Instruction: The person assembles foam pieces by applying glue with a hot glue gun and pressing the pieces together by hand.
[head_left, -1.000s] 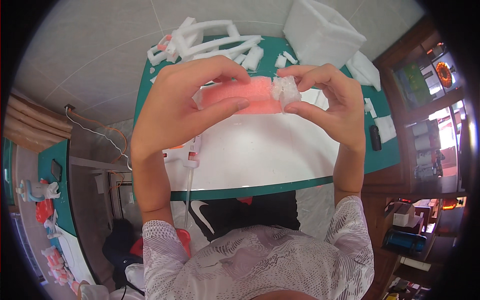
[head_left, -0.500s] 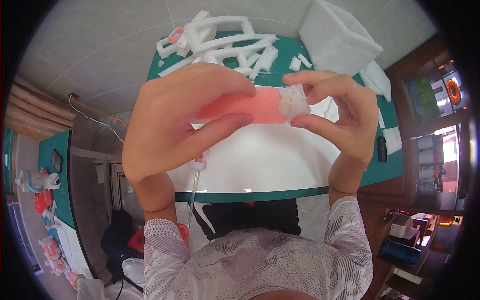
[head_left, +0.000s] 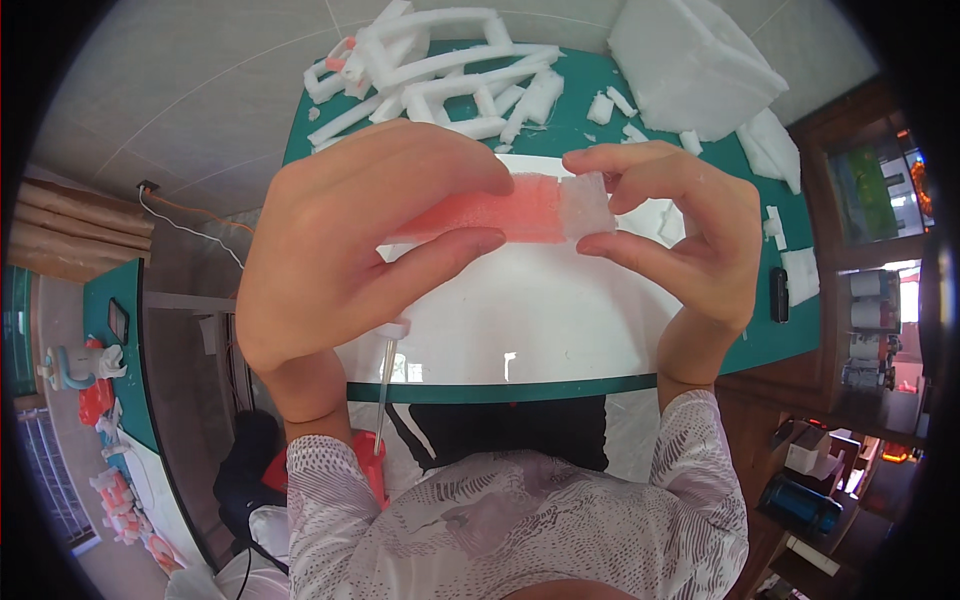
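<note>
A pink foam block (head_left: 490,213) lies level above the table, gripped from its left end by my left hand (head_left: 340,235), the thumb below and the fingers above. Against its right end sits a short white foam piece (head_left: 587,207). My right hand (head_left: 680,225) pinches that white piece between thumb and fingertips. The two foam parts meet with a thin seam; whether they are joined I cannot tell. My left palm hides the pink block's far left end. Below my hands is a glossy white board (head_left: 510,310) on the green tabletop (head_left: 745,345).
White foam strips and offcuts (head_left: 460,70) are heaped at the back left. A large white foam box (head_left: 690,70) stands at the back right. Near my left wrist, a thin clear rod with a white end (head_left: 387,370) leans at the table edge. A small black object (head_left: 779,295) lies right.
The view has shifted a little, so the table and foam scraps sit slightly higher. The foam has tilted a little, and the white piece shows a flatter face. Both hands keep their grip.
</note>
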